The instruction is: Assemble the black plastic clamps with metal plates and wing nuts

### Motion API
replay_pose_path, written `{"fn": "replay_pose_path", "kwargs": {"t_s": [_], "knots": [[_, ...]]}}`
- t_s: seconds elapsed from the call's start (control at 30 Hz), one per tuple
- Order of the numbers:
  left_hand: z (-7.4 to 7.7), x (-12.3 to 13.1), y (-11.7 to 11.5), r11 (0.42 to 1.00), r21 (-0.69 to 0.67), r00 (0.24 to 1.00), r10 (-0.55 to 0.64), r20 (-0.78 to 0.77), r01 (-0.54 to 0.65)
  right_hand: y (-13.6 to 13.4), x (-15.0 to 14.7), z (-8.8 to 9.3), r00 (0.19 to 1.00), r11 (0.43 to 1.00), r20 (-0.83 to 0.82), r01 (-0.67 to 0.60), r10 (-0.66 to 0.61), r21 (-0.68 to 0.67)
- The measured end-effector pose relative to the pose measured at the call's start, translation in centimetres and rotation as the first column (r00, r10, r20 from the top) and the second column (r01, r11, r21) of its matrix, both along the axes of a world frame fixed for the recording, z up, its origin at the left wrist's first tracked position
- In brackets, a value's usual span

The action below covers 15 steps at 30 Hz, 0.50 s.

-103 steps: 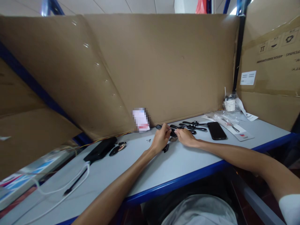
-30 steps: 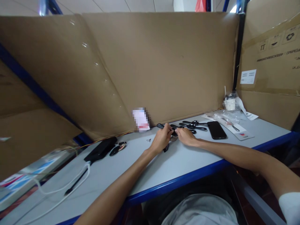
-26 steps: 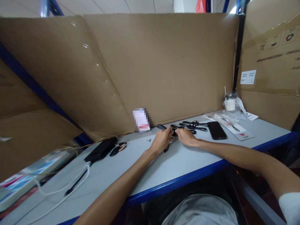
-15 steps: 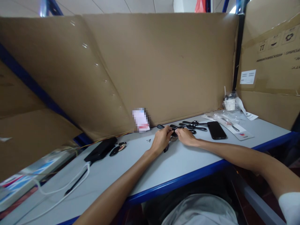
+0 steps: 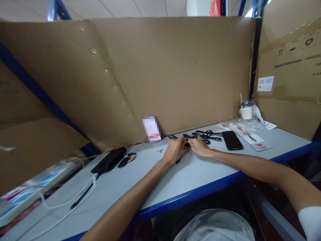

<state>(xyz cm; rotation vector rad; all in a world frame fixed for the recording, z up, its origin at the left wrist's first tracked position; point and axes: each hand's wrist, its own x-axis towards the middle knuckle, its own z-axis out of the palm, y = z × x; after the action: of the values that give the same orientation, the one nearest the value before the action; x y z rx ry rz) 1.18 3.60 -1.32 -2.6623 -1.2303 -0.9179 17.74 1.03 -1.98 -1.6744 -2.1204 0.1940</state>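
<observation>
My left hand (image 5: 176,148) and my right hand (image 5: 199,147) meet at the middle of the table, fingers closed around the centre of a black two-handled tool that looks like a spokeshave (image 5: 178,160). One handle end sticks out below my left hand; most of its body is hidden by my fingers. Just behind and right of my hands lie several similar black spokeshaves (image 5: 207,136). Small metal pieces (image 5: 159,151), too tiny to name, rest left of my left hand.
A black phone (image 5: 232,140) lies right of the tools, beside a packaged item on card (image 5: 260,146). A bagged cup (image 5: 246,113) stands behind. At left are keys (image 5: 127,159), a black box (image 5: 109,160) and a white cable (image 5: 93,187). A blurred upright screen (image 5: 151,129) leans against cardboard (image 5: 175,67).
Both hands stay together on the spokeshave, with only slight finger movement. The whole view has shifted a little; the objects on the table lie as before.
</observation>
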Motion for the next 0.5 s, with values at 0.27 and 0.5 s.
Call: {"fn": "replay_pose_path", "kwargs": {"t_s": [0.27,0.5], "knots": [[0.02,-0.68,0.14,0.994,0.035,0.989,-0.098,-0.11,0.102,0.36,0.3,-0.32,0.998,0.998,-0.007,-0.056,0.055,-0.029],[-0.18,-0.67,0.67,0.997,0.022,0.996,-0.073,-0.055,0.074,0.42,0.4,-0.3,0.998,0.997,-0.013,-0.069,0.068,-0.021]]}}
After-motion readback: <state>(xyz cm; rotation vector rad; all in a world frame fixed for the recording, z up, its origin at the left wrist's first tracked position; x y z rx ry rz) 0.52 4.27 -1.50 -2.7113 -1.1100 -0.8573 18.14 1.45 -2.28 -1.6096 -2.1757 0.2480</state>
